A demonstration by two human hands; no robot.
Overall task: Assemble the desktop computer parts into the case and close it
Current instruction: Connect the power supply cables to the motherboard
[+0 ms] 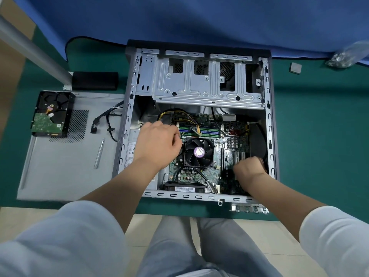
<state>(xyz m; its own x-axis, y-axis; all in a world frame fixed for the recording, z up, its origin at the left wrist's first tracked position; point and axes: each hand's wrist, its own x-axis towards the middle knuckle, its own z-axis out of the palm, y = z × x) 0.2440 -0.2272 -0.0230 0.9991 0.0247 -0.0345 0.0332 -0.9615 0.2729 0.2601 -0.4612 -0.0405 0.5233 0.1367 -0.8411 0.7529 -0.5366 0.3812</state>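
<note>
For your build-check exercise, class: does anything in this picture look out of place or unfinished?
Yes. The hard drive lies circuit board up on the removed side panel, outside the case, beside a screwdriver. Loose black cables hang over the case's left wall. Nothing looks damaged.

Green table mat (319,136) under blue cloth (199,21) (draped along far edge), grey metal pole (34,50) at left, beige tiled floor (147,226) below.

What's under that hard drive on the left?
The hard drive lies on the grey side panel, partly over its vent holes. A screwdriver lies on the panel too. What's under the panel is hidden.
</note>
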